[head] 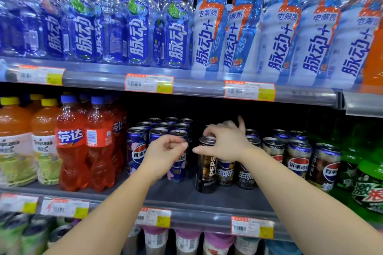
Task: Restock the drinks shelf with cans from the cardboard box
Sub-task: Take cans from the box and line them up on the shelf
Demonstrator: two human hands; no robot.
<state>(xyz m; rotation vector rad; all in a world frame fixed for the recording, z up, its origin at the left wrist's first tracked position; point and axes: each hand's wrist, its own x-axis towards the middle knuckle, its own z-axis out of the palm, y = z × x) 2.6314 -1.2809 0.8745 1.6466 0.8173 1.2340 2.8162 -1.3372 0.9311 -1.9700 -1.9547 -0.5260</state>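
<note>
Right now my right hand (224, 143) grips the top rim of a black Pepsi can (207, 164) standing on the middle shelf (176, 194), at the front of the gap between the blue cans (136, 151) at 9 o'clock and the dark cans (298, 159) at 3 o'clock. My left hand (163, 156) hovers at the can's 9 o'clock, fingers loosely curled, holding nothing. I judge it best to slide the can back towards 12 o'clock, upright, label forward, before letting go.

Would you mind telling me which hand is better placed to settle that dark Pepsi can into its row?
Right hand: its fingers already grip the dark Pepsi can by the top. The left hand holds nothing.
</note>
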